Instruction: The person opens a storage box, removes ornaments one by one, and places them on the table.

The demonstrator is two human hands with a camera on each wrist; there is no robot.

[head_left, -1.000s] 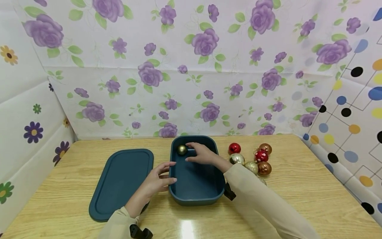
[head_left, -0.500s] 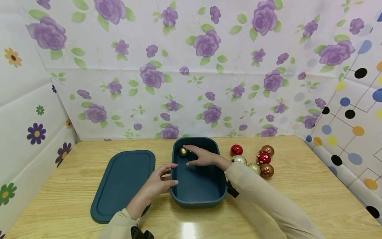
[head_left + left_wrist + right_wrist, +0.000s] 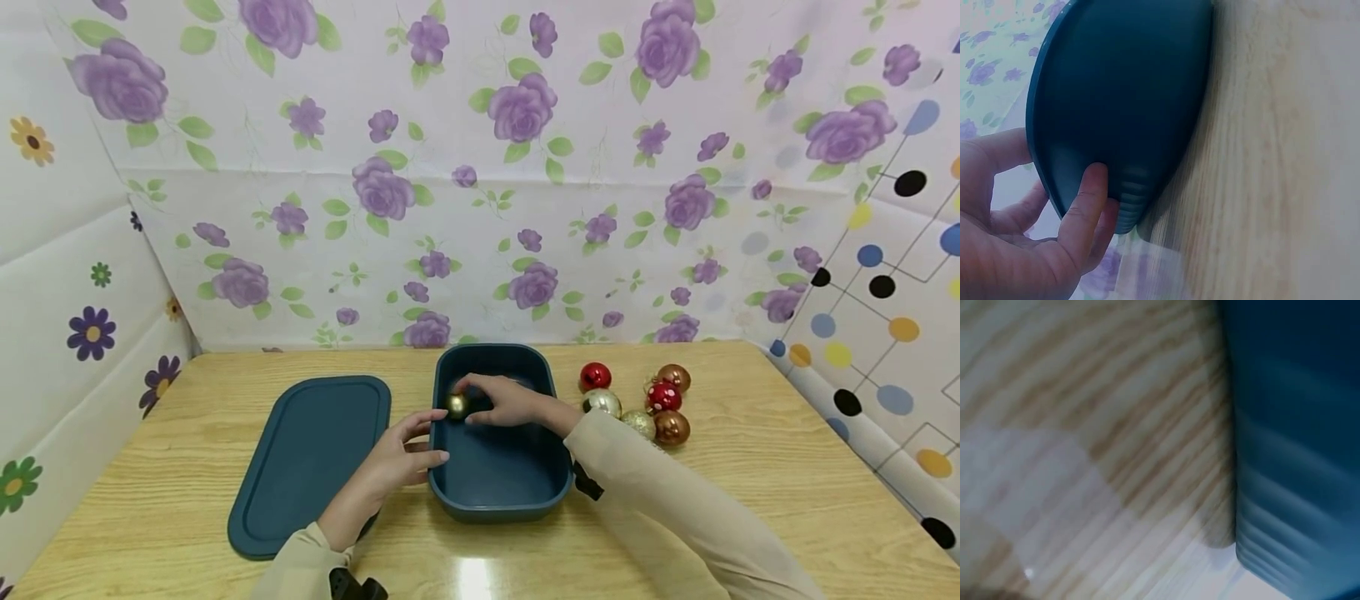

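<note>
A gold Christmas ball (image 3: 457, 406) lies near the left wall inside the dark teal box (image 3: 498, 475). My right hand (image 3: 513, 402) reaches into the box from the right. Its fingers curl over the ball's far side, with the thumb close to the near side. At the box's left rim, my left hand (image 3: 397, 454) grips the wall. Close up in the left wrist view, its fingertips (image 3: 1093, 178) press the outer wall (image 3: 1122, 100). Only the box's outside (image 3: 1297, 456) and the table show in the right wrist view; the right hand's fingers are out of that frame.
A flat teal lid (image 3: 307, 467) lies left of the box. To the right, several ornaments are grouped on the wooden table (image 3: 787, 500), among them a red ball (image 3: 596, 376), a silver ball (image 3: 602, 403) and a copper ball (image 3: 672, 427). Flower-patterned cloth (image 3: 465, 233) stands behind the table.
My right hand has closed in on the gold ball, which has moved toward the near side along the box's left wall. The left hand has stayed at the left rim.
</note>
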